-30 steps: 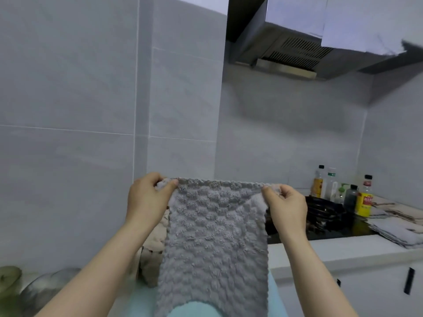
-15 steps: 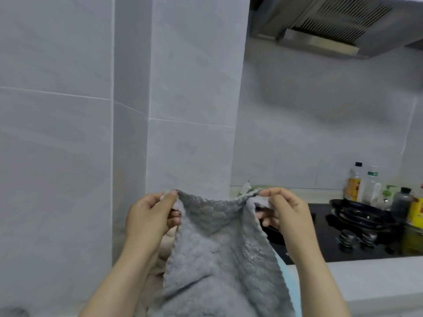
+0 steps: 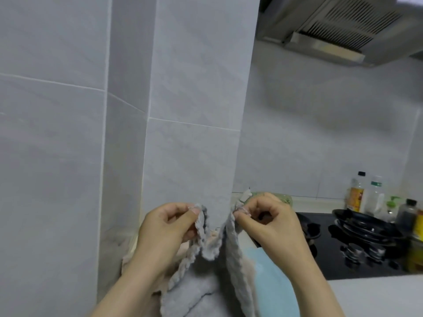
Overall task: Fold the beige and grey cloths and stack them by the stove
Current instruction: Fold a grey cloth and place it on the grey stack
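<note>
Pinching the two top corners of the grey cloth (image 3: 233, 259), the left hand (image 3: 164, 227) and right hand (image 3: 272, 225) stand close together in front of the tiled pillar (image 3: 194, 110). Each has a thumb and curled forefinger nipped on its corner. The cloth sags in a loose loop between them and hangs down at the near edge, over what looks like a beige cloth (image 3: 128, 257) lying low by the wall. The stove (image 3: 343, 264) is off to the right, well apart. I'd judge the fabric light, thick and floppy, with a bumpy pile that grips well; it won't hold a crease by itself. Corners are the right hold, and the next fold likely wants one hand on the hanging lower edge.
</note>
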{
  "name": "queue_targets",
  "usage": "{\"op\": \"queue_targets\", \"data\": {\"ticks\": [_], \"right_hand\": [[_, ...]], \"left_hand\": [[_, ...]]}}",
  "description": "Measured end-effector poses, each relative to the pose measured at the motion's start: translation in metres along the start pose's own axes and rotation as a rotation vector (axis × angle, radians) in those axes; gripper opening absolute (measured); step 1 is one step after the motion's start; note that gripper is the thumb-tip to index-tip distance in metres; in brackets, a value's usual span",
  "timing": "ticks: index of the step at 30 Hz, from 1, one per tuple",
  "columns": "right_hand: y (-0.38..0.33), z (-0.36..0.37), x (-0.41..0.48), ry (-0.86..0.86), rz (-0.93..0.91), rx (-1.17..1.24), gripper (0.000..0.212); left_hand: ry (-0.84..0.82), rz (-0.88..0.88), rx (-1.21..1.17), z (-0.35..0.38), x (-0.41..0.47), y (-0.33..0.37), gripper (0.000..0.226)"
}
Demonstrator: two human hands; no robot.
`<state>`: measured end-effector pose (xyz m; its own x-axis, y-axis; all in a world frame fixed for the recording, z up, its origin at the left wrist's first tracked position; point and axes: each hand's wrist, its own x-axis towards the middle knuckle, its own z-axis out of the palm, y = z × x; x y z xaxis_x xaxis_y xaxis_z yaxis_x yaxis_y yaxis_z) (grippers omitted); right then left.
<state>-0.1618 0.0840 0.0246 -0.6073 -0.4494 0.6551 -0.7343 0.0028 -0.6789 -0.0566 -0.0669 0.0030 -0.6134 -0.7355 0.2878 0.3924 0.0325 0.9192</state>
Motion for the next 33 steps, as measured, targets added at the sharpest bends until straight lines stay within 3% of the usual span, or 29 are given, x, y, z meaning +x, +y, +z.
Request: {"op": "queue_targets", "data": {"ticks": [4,7,17,23,33], "right_hand": [[-0.008,0.001,0.0,-0.046,0.051,0.474,0.02],[-0.014,0.009,-0.003,-0.177,0.044,0.647,0.019],[-0.023,0.009,-0.007,-0.146,0.068,0.347,0.025],[-0.025,0.014,-0.008,-0.176,0.091,0.292,0.01],[-0.02,0.015,-0.006,-0.137,0.068,0.222,0.012]], "left_hand": [[0.013,-0.009,0.0,-0.002,0.001,0.004,0.01],[-0.004,-0.017,-0.041,-0.002,-0.002,0.011,0.01],[-0.095,-0.035,-0.05,-0.001,-0.007,0.017,0.005],[-0.118,-0.025,-0.035,0.003,-0.014,0.021,0.004],[-0.186,0.047,0.005,0.003,-0.019,0.027,0.01]]}}
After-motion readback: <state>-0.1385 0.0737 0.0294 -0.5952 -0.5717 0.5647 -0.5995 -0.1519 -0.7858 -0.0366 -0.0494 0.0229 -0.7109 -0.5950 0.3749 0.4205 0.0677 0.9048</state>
